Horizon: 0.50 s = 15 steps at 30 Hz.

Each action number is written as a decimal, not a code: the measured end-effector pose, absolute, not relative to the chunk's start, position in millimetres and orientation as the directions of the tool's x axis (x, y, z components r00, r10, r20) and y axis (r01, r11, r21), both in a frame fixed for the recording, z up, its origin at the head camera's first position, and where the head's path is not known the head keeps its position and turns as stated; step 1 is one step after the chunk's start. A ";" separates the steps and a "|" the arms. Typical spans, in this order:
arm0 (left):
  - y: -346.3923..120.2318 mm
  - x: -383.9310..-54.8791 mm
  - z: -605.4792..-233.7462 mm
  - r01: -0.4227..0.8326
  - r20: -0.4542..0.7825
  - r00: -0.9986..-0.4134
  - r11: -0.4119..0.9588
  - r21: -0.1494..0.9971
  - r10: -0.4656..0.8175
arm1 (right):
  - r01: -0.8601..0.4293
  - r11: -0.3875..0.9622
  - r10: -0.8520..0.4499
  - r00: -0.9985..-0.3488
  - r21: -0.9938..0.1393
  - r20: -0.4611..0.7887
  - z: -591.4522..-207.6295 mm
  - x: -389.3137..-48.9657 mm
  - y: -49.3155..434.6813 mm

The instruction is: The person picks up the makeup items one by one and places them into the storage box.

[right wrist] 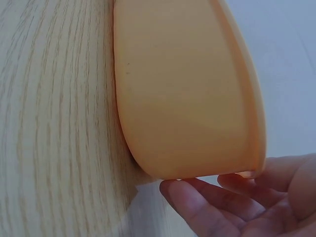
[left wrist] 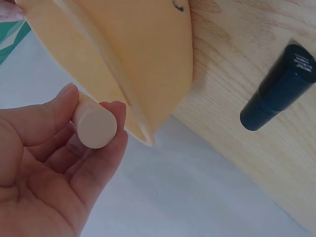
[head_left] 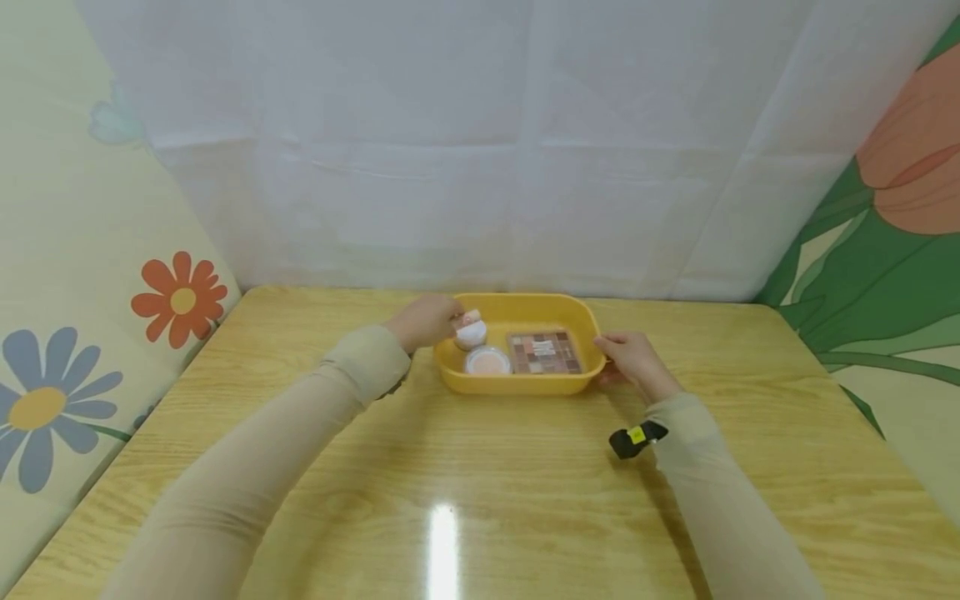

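My left hand (head_left: 427, 321) pinches a small pale cylindrical tube (left wrist: 97, 127) between thumb and fingers, its flat round end showing in the left wrist view. The tube is over the left end of a yellow plastic basin (head_left: 517, 384). Inside the basin lie a white round container (head_left: 471, 336), a round compact (head_left: 487, 362) and a square eyeshadow palette (head_left: 545, 352) of brown and pink tones. At the basin's right end my right hand (head_left: 633, 360) grips the wall, thumb at the rim and fingers against the outside.
A dark capped tube (left wrist: 279, 86) lies on the wooden table (head_left: 517, 483) beside the basin, largely hidden behind the left wrist in the head view. A white cloth (head_left: 480, 167) hangs along the table's back edge, with flower-printed panels at both sides.
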<state>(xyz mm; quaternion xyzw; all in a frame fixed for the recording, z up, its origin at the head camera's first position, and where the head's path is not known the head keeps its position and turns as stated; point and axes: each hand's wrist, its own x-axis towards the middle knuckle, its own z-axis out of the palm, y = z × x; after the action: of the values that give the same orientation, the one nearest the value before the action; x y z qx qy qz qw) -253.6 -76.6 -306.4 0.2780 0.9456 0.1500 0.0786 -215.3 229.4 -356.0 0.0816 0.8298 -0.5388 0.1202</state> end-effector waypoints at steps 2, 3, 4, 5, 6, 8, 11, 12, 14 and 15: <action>-74.8 -255.1 -306.2 0.494 -0.075 -0.836 0.804 0.331 0.544 | 0.267 0.405 0.009 -0.958 -0.874 -0.288 -357.5 -216.3 229.7; -74.0 -256.2 -306.2 0.487 -0.083 -0.838 0.807 0.335 0.540 | 0.269 0.406 0.011 -0.957 -0.874 -0.290 -358.0 -216.7 229.6; -73.0 -257.3 -306.2 0.482 -0.089 -0.838 0.807 0.341 0.538 | 0.269 0.405 0.010 -0.957 -0.874 -0.289 -358.4 -216.8 229.8; -72.1 -258.4 -306.0 0.478 -0.096 -0.838 0.807 0.348 0.538 | 0.268 0.406 0.009 -0.957 -0.874 -0.289 -358.8 -216.8 230.1; -71.3 -259.6 -306.2 0.474 -0.104 -0.838 0.809 0.349 0.536 | 0.267 0.404 0.009 -0.957 -0.875 -0.288 -358.9 -216.9 230.0; -69.7 -262.1 -306.4 0.459 -0.129 -0.838 0.813 0.359 0.530 | 0.265 0.401 0.008 -0.958 -0.877 -0.286 -358.6 -216.5 230.0; -66.9 -266.7 -307.7 0.441 -0.164 -0.837 0.820 0.364 0.523 | 0.263 0.397 0.008 -0.959 -0.879 -0.283 -357.8 -215.7 229.7; -66.0 -268.5 -308.5 0.439 -0.172 -0.836 0.823 0.360 0.521 | 0.262 0.394 0.008 -0.959 -0.881 -0.282 -357.7 -215.7 229.7; -63.7 -272.4 -309.7 0.447 -0.180 -0.830 0.823 0.350 0.528 | 0.261 0.388 0.008 -0.960 -0.884 -0.280 -358.0 -215.9 229.7; -62.2 -274.3 -310.4 0.454 -0.180 -0.828 0.823 0.342 0.532 | 0.259 0.385 0.007 -0.961 -0.886 -0.278 -358.2 -215.9 229.7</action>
<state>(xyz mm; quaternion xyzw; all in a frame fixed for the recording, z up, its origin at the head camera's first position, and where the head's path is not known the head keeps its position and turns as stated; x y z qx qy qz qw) -274.3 -62.2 -310.4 0.2607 0.9451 0.1436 0.1349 -215.9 229.7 -358.2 0.0808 0.8243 -0.5484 0.1149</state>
